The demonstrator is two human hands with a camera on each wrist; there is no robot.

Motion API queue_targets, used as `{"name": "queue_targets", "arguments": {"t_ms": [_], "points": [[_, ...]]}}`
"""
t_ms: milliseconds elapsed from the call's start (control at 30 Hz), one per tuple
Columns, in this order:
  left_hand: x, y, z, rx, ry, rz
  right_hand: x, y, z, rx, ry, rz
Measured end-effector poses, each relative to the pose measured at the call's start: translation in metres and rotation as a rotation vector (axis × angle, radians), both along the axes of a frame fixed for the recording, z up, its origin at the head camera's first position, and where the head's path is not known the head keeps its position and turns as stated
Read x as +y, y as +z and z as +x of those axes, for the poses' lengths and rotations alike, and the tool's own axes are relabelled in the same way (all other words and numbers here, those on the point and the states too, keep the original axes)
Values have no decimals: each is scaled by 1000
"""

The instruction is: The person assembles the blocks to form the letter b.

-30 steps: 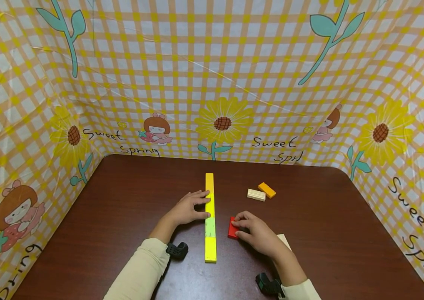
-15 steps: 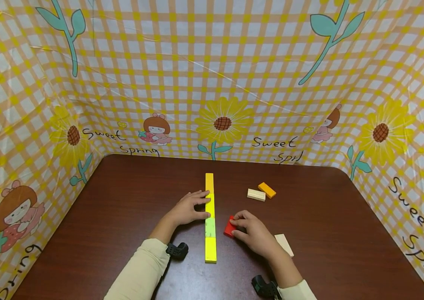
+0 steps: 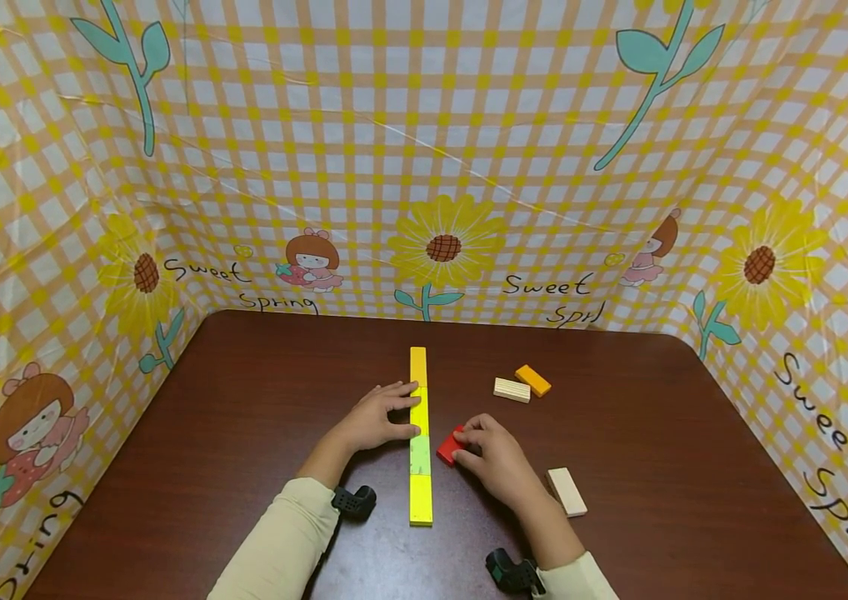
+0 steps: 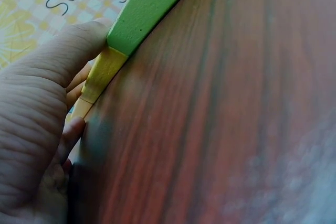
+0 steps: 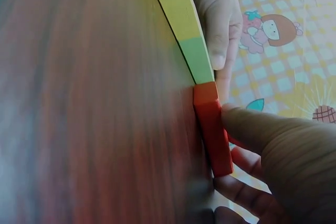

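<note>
Red block (image 5: 214, 129) — R wrist cam, not L.

We count two bright yellow rectangular blocks (image 3: 421, 500), one golden-yellow block (image 3: 418, 367), one light green block (image 3: 420, 456), one red block (image 3: 448, 448), one orange block (image 3: 532, 380) and two cream-coloured blocks (image 3: 566, 491) (eight blocks altogether), plus one left hand (image 3: 377, 418), one right hand (image 3: 495, 460), two black wrist cameras (image 3: 355, 502) and one dark brown table (image 3: 281, 383).

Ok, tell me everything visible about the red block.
The red block is a flat-sided oblong, possibly painted wood. The right hand pinches it between thumb and fingers. In the head view it slants, far end rightward, right of the green block with a narrow gap. Whether it touches the table is unclear.
</note>
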State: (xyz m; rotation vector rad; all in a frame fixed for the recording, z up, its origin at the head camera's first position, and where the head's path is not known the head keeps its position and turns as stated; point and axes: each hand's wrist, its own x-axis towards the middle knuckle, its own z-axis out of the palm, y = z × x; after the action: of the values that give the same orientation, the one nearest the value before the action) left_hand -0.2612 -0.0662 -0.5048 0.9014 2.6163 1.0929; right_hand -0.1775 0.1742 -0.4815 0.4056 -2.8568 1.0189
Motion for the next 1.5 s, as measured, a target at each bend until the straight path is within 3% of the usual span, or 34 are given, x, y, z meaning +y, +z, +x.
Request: {"name": "queue_targets", "arguments": {"t_ms": [667, 1500], "points": [[0, -2, 0, 24, 1, 7, -12, -2, -11, 11, -52, 16], [-1, -2, -1, 24, -2, 3, -21, -1, -6, 47, -102, 56]]}}
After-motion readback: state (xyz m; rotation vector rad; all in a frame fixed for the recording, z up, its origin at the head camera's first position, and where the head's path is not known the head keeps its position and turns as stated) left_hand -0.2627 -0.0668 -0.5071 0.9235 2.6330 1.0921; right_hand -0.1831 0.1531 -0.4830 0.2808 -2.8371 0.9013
